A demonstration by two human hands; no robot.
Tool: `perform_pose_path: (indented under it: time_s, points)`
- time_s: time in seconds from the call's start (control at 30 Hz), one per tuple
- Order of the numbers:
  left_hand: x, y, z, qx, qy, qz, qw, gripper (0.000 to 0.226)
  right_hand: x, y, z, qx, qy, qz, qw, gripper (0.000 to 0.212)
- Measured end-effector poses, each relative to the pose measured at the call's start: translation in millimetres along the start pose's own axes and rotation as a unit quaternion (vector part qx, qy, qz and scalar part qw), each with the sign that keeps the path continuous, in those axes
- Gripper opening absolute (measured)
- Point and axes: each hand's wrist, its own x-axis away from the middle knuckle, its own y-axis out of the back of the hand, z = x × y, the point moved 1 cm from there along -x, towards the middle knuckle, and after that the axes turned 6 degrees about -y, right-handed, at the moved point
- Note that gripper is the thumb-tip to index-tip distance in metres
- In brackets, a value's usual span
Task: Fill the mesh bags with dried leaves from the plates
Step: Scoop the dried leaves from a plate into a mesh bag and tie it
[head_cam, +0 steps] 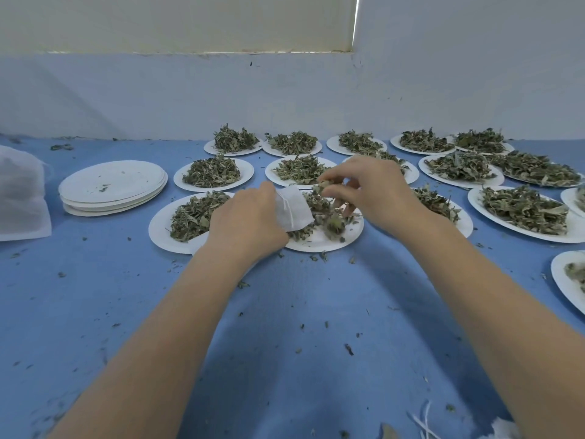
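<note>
My left hand (250, 217) grips a small white mesh bag (292, 209) over a white paper plate (323, 242) of dried leaves. Just right of the bag's mouth, my right hand (370, 188) pinches a clump of dried leaves (323, 186) between its fingertips. More loose leaves (332, 221) lie on the plate under both hands. The bag's lower part is hidden behind my left hand.
Several plates heaped with dried leaves (212, 172) spread across the blue table (285, 327) toward the wall. A stack of bare paper plates (112, 186) stands at the left, with a pile of white mesh bags (20, 198) beyond it. Leaf crumbs litter the table.
</note>
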Motion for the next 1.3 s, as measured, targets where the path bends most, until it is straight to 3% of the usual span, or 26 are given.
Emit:
perform_pose_path:
  time_s: [0.1,0.33,0.53,0.6,0.73,0.8,0.93,1.0,1.13,1.3]
  points:
    - [-0.6,0.5,-1.2,0.011,-0.004,-0.015,1.000,0.032,1.5,-1.4,4.7,0.009,0.012,0.018,1.000,0.021]
    - [1.7,-2.0,-5.5,0.070,-0.048,-0.034,0.996,0.031,5.1,-6.9,18.8,-0.100,0.004,0.077,0.992,0.023]
    - [1.0,0.5,-2.6,0.105,-0.045,-0.045,0.992,0.039,7.4,0.6,21.4,-0.265,-0.010,0.234,0.935,0.029]
    - [0.8,2.1,-1.7,0.111,-0.041,-0.036,0.992,0.039,6.3,-1.9,21.5,-0.264,-0.026,0.211,0.941,0.026]
    - [0.9,2.4,-4.5,0.113,-0.048,-0.033,0.992,0.034,2.2,-14.4,22.2,-0.247,-0.080,0.050,0.964,0.017]
    - [1.0,1.6,-6.8,0.103,-0.056,-0.024,0.993,0.034,1.1,-22.2,22.6,-0.209,-0.075,0.014,0.975,0.021]
    - [0.2,0.6,-5.1,0.071,-0.047,-0.021,0.996,0.035,4.0,-30.4,23.0,-0.200,-0.063,0.022,0.978,0.019]
    - [0.0,1.7,-2.8,0.063,-0.036,-0.029,0.997,0.036,3.4,-30.1,20.3,-0.141,-0.056,0.049,0.987,0.012]
    - [-0.2,3.4,-0.2,0.059,-0.029,-0.026,0.997,0.038,1.7,-23.5,15.8,-0.103,-0.047,0.116,0.987,0.031]
    - [-1.1,2.9,1.1,0.037,-0.022,-0.005,0.999,0.038,0.5,-14.5,4.6,-0.151,-0.088,0.048,0.984,0.010]
